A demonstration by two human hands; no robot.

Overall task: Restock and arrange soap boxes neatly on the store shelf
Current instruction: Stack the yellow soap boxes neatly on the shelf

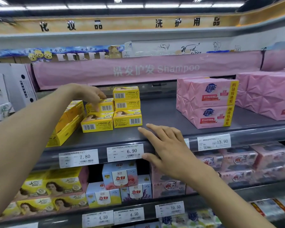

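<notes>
Several yellow soap boxes stand in small stacks on the grey shelf [163, 116]. My left hand [87, 94] reaches in from the left and grips the upper yellow box [104, 106] of the middle stack, fingers curled over its top and left front. To its right stands a three-high stack [127, 106]. More yellow boxes [67, 122] lie in a row further left. My right hand [166, 145] is flat with straight fingers on the shelf's front lip, thumb against the 6.90 price tag [124, 152].
Two stacked pink soap packs [207, 102] stand on the right of the same shelf, more pink packs [266, 94] beyond. Below are yellow multipacks [56, 186], blue-white boxes [120, 176] and pink packs [237, 162]. A pink shampoo banner [138, 69] hangs overhead.
</notes>
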